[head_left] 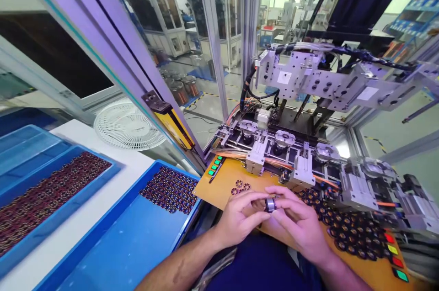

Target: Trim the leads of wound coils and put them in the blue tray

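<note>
Between the fingertips of both hands is a small motor stator (270, 204), a short ring with a silver outer face and dark ends. My left hand (240, 218) pinches it from the left with thumb and forefinger. On the other side, the thumb and fingers of my right hand (300, 222) close on it. Both hands are just above the orange work plate (214, 193). Several ring-shaped cores (239, 184) lie loose on the plate beyond my left hand. To the right of my right hand sits a large group of dark stators (356, 231) with copper windings.
A machine with a row of clamping fixtures (284, 138) stands behind the plate. Green buttons (215, 165) line its left end; coloured buttons (398, 261) its right. At left are a blue tray (126, 236) partly filled with stators, another full tray (115, 170), and a white fan (128, 124).
</note>
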`<state>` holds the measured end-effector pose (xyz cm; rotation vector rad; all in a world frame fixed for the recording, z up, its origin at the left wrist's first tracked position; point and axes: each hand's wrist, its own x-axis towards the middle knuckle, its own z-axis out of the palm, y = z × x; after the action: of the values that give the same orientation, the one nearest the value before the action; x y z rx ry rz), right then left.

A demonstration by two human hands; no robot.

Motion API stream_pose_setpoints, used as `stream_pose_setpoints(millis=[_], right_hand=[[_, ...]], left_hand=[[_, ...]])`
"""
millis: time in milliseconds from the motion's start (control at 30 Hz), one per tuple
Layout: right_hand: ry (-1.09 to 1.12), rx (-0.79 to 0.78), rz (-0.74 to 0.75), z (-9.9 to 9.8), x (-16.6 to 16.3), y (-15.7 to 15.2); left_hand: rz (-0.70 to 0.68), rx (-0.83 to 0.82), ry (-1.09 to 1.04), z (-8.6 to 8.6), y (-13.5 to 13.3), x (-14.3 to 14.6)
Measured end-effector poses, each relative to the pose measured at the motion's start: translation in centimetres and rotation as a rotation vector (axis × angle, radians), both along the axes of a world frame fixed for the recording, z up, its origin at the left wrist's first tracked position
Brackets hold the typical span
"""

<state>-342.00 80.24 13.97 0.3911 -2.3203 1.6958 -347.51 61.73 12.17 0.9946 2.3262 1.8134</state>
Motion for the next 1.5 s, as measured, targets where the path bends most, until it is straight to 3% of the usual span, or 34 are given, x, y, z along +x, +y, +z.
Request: stream_pose_setpoints(millis=[200,333,433,567,733,967,1500], right_hand=[[0.227,0.427,0.033,2.6,-7.4,3.4],[0.330,0.552,-0.015,3.9,-15.6,5.1],[0.347,0.632,-0.007,3.7,-21.5,4.7],[0.334,0.748,0.084,2.2,-27.1,3.0],[0.298,0.855,0.173,0.4,-29.8,2.1],[0.227,0.963,0.193,0.0,-30.4,2.4],[0.095,1.225,0.131,1.8,-29.9,0.3]], left_hand=[[0.237,-0.179,0.034,-7.1,-2.8,-2.6],[0.255,-0.235,0.030,-11.3,-2.8,-3.9],[0.234,-0.246,0.032,-12.9,-2.2,-4.4],[0.239,-0.248,0.039,-13.7,-1.9,-4.5],[0.262,-0.226,0.028,-13.9,-2.1,-4.5],[0.246,-0.210,0.007,-13.8,-2.1,-4.6],[0.248,-0.229,0.046,-13.7,-2.1,-4.6]])
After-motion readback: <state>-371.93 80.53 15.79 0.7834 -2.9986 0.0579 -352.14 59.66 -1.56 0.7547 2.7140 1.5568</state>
